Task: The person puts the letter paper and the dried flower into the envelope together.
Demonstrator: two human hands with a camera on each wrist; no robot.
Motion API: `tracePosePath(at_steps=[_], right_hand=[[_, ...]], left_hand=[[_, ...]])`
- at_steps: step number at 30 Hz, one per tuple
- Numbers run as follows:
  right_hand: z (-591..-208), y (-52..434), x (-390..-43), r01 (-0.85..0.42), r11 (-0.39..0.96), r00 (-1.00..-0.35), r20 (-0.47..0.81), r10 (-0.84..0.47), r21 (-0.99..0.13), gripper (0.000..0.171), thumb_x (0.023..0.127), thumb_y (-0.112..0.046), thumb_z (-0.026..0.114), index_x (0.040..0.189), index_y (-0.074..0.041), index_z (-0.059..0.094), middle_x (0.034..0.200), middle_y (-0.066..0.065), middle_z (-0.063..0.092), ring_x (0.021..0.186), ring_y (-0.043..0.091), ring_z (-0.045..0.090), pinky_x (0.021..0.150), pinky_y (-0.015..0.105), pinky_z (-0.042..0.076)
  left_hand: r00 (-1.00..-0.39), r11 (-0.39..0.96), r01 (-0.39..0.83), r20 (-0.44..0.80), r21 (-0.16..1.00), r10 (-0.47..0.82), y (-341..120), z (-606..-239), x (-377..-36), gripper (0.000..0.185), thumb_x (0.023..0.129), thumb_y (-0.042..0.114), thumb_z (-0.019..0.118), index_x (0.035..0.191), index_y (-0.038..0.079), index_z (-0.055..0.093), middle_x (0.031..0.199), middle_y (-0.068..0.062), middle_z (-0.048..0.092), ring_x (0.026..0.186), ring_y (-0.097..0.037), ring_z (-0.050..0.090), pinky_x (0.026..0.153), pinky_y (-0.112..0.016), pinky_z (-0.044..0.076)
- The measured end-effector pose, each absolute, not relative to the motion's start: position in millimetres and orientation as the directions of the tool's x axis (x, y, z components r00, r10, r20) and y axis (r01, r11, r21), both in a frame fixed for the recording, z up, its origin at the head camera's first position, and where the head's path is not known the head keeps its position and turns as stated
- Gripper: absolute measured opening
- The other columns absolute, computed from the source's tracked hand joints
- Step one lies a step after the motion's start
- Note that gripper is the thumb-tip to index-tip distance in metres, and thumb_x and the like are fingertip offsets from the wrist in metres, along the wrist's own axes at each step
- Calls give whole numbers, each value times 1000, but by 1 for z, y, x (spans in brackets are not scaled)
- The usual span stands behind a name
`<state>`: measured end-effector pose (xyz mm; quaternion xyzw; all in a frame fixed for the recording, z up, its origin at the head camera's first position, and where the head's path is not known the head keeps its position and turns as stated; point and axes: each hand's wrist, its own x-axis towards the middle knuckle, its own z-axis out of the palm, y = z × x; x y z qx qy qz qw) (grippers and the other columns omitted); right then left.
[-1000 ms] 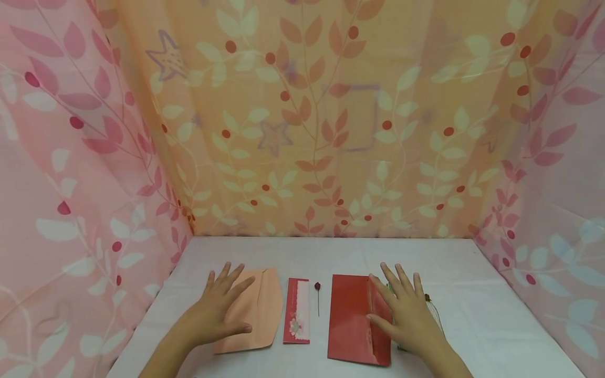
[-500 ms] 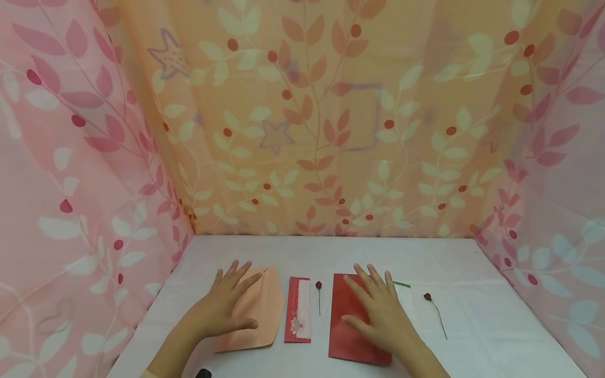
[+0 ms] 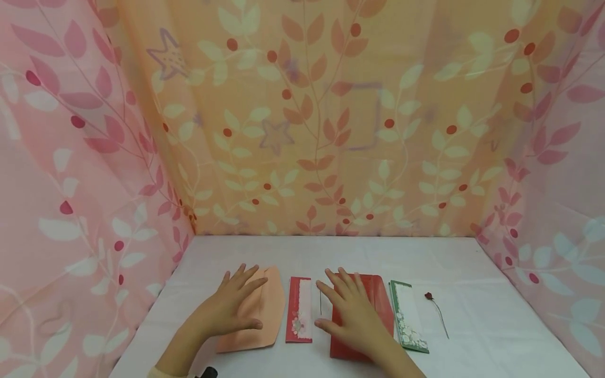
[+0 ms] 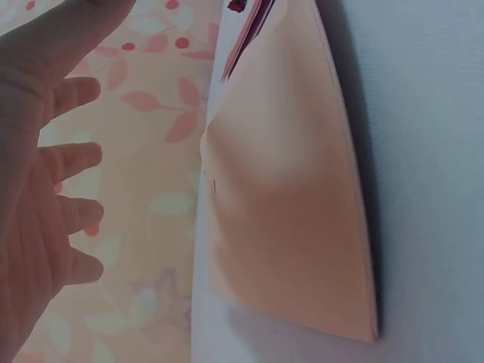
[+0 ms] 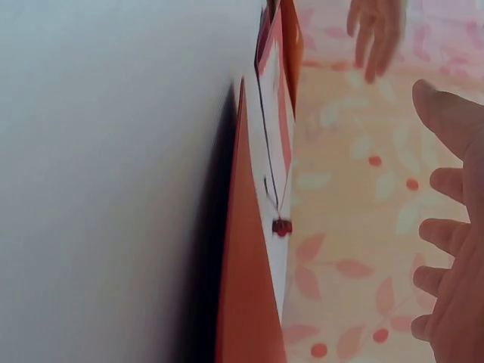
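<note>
White cloth under leafy drapes, left hand (image 3: 227,311) flat with spread fingers on peach envelope (image 3: 264,315), right hand (image 3: 352,315) flat, gripping nothing, over red envelope (image 3: 378,299) beside red card (image 3: 299,310); best kept flat and pressed evenly, clear of the rosebud stem (image 3: 320,302).

Your right hand (image 3: 353,314) covers left half of red envelope (image 3: 375,302) and head of small flower stem beside it; only thin stem line shows. Your left hand (image 3: 230,306) hides left part of peach envelope (image 3: 269,310). Right of red envelope, print on green card (image 3: 408,323) too small to read. Both forearms cut by bottom edge. Right wrist view blurred; wrist views don't show whether palms touch paper.
</note>
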<state>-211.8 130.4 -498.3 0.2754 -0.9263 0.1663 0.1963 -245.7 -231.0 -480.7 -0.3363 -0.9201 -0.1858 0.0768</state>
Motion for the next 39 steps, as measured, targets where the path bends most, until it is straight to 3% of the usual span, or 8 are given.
tracePosePath(at_steps=[6,11,18,27,32,39], right_hand=[[-497,106,-216,-575,787,-787,413,-459,-222,85,85,-65,71,158,-40,35,168,-6,27,156,32,21,119,69,17],[-500,88,-220,-577,756,-802,389,-453,-309,81,86,-59,74,156,-36,41,166,-6,32,155,31,25,120,68,16],[-505,70,-222,-573,715,-815,371,-446,-399,74,91,-55,71,155,-30,44,161,-3,42,150,34,34,120,66,22],[-507,47,-235,-549,637,-834,302,-462,-542,62,93,-45,73,148,-23,54,155,-1,49,148,30,38,119,63,26],[-517,37,-245,-554,634,-829,286,-481,-539,61,91,-41,75,145,-17,58,153,5,53,145,33,41,117,62,29],[-529,26,-253,-534,652,-838,237,-491,-538,62,88,-43,77,141,-15,62,153,-2,53,145,29,43,119,58,30]], left_hand=[[-749,700,662,250,267,613,-230,-477,-252,93,74,60,85,152,25,48,168,-9,26,154,-47,14,113,-78,13],[-752,696,658,219,287,622,-229,-474,-255,89,73,58,86,148,23,52,167,-13,28,154,-48,15,113,-78,14],[-785,712,598,89,369,613,-232,-480,-257,87,72,61,84,144,21,57,166,-16,31,153,-50,15,114,-78,9],[-829,775,523,3,354,559,-239,-488,-262,92,64,63,87,143,25,58,165,-21,28,152,-53,14,111,-81,11],[-831,773,513,-10,374,556,-239,-487,-261,95,62,65,86,144,26,57,165,-23,27,152,-55,12,111,-81,11],[-817,747,517,-19,417,576,-237,-490,-258,97,62,64,86,144,24,57,166,-22,26,151,-57,9,109,-83,8]])
